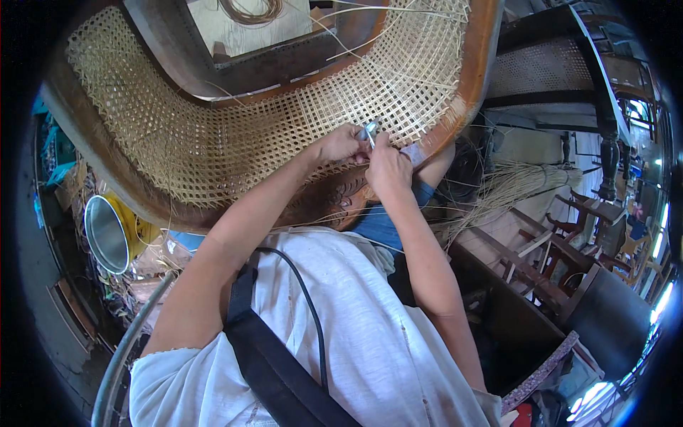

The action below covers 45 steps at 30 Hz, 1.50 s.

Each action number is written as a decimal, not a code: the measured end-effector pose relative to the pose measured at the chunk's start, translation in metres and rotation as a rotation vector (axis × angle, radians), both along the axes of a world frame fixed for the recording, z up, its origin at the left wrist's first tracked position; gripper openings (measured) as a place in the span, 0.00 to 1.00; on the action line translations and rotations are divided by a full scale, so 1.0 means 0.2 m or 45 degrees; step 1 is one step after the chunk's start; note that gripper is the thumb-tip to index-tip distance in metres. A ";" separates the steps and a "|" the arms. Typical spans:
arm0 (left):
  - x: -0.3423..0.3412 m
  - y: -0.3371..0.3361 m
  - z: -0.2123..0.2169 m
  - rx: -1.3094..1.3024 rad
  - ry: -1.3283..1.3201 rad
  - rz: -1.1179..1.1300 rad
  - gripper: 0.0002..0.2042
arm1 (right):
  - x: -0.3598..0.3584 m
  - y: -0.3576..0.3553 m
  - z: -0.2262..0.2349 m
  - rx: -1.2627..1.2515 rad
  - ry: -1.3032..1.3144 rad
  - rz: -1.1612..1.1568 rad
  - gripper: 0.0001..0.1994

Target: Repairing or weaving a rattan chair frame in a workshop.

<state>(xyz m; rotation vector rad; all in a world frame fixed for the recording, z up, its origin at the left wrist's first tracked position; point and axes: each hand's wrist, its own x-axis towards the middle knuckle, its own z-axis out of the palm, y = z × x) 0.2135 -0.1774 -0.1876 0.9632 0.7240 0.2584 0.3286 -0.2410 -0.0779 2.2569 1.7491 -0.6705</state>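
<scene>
A curved wooden chair frame (pixel 466 107) with woven cane mesh (pixel 284 135) lies across my lap. Both hands meet at the mesh's near edge, beside the wooden rim. My right hand (pixel 390 169) is closed on a small silvery metal tool (pixel 369 132), whose exact kind is partly hidden by the fingers. Close against it, my left hand (pixel 340 144) is closed with its fingertips pinched; what they hold is hidden. Loose cane strands (pixel 366 43) stick up from the weave at the far side.
On the left stands a yellow bucket (pixel 108 233). A bundle of cane strands (pixel 523 188) lies to the right, near dark wooden furniture (pixel 509 306). Behind it is a black-framed cane seat (pixel 548 71). A coil of cane (pixel 250 10) rests on a pale board at the far side.
</scene>
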 end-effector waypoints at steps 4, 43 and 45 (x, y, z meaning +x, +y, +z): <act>-0.01 0.01 0.00 0.013 0.023 -0.048 0.03 | 0.00 0.00 0.01 -0.024 0.007 -0.016 0.10; 0.06 -0.11 0.19 0.369 0.198 -0.027 0.08 | 0.20 -0.78 0.31 -0.116 0.772 0.146 0.16; 0.08 -0.12 0.19 0.429 0.272 -0.033 0.07 | 0.17 -0.82 0.22 -0.057 0.680 0.209 0.15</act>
